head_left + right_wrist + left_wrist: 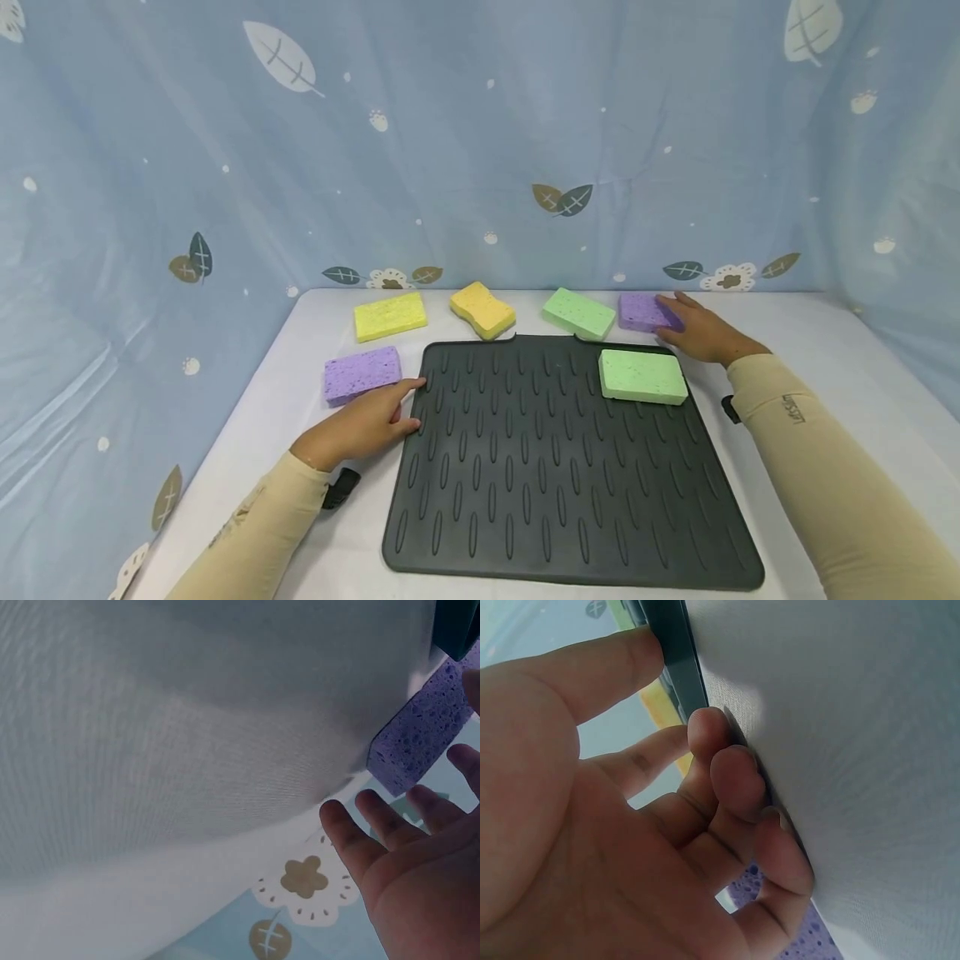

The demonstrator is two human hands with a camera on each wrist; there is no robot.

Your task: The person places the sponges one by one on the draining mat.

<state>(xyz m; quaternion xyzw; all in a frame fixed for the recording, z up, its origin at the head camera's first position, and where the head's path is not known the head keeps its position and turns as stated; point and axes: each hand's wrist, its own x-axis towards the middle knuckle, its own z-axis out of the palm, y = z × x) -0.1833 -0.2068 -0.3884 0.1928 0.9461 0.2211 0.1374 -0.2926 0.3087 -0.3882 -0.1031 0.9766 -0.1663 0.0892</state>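
Observation:
At the back right, a purple sponge (640, 312) lies on the white table, with my right hand (708, 329) reaching over its right end. In the right wrist view the fingers are spread and loosely bent beside the sponge (420, 731), not closed round it. My left hand (363, 425) rests at the left edge of a black ridged mat (555, 500), thumb and forefinger at the rim. Its other fingers curl loosely onto the table, near another purple sponge (362, 373). A light green sponge (642, 377) lies on the mat's back right corner.
Along the back of the table lie a yellow sponge (390, 317), an orange-yellow waisted sponge (482, 310) and a green sponge (579, 312), the last touching the mat's back edge. A blue leaf-patterned curtain (480, 150) hangs behind the table.

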